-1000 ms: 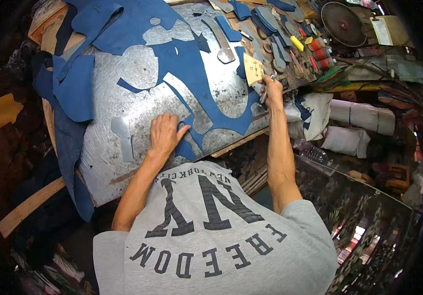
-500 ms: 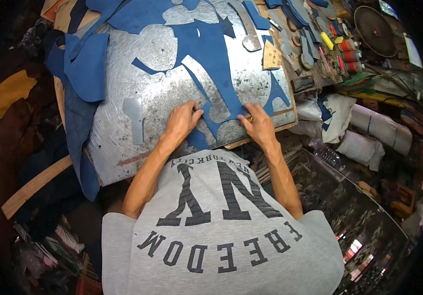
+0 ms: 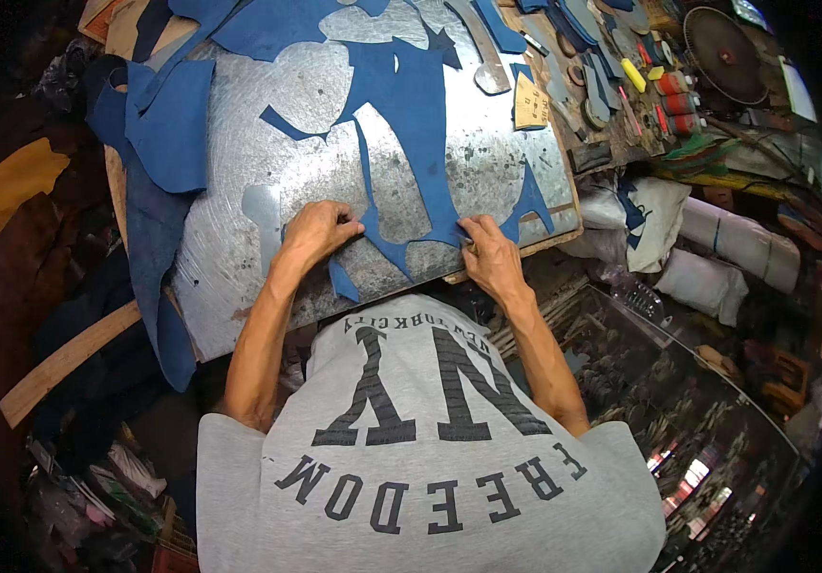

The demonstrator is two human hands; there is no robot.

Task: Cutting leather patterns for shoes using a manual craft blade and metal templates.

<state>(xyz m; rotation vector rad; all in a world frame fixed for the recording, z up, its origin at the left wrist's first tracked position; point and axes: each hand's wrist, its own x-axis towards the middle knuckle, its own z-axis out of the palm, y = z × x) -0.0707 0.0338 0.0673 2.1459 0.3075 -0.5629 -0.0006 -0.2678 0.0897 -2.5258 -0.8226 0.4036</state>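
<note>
A blue leather sheet (image 3: 401,105) with shapes cut out of it lies on a scratched metal plate (image 3: 267,105). My left hand (image 3: 313,235) sits near the plate's front edge, fingers curled on a thin lower strip of the leather. My right hand (image 3: 489,258) pinches the leather's lower end where it reaches the plate's front edge. A small blue scrap (image 3: 343,283) lies just under my left hand. A pale grey cut shape (image 3: 260,206) lies on the plate left of that hand.
More blue leather pieces (image 3: 170,119) hang over the plate's left side. A tan card (image 3: 529,103), a metal template (image 3: 489,69), glue bottles (image 3: 676,99) and small tools crowd the bench at right. White rolls (image 3: 736,250) and shelves stand lower right.
My right hand came back from the far right of the plate to its front edge and took hold of the leather. My left hand shifted slightly and curled its fingers.
</note>
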